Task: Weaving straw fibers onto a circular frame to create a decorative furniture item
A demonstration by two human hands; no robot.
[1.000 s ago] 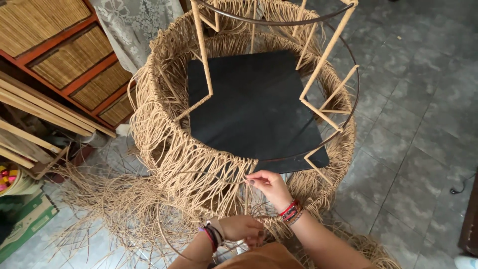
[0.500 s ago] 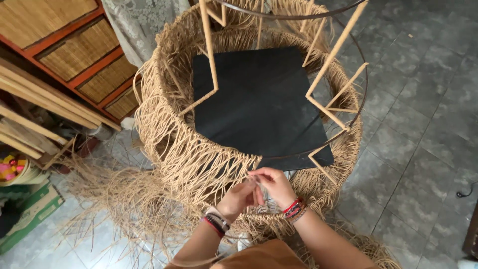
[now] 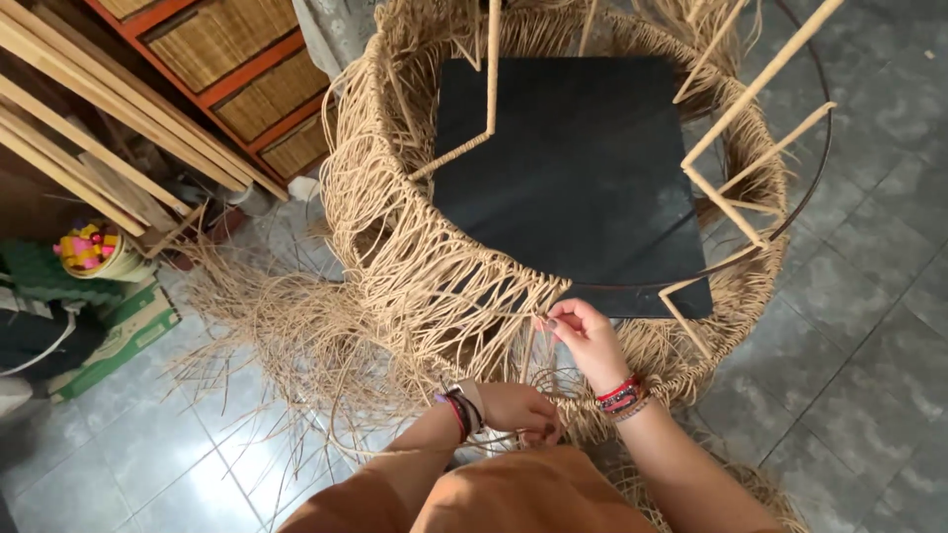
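At the near rim of the round woven frame (image 3: 553, 286) standing on the tiled floor (image 3: 869, 326), our right hand (image 3: 590, 339) pinched a cord (image 3: 528, 350) while our left hand (image 3: 520, 410) (closed below) gripped its slack; steady tension would have suited best.

1. Tan woven rope strands (image 3: 434, 266) wrap the frame at centre.
2. Matte black square board (image 3: 573, 178), upper centre.
3. Grey tiled floor (image 3: 869, 326), right.
4. Red-orange shelf (image 3: 247, 69) with straw-coloured baskets, upper left.
5. Orange sleeves (image 3: 513, 494), bottom.
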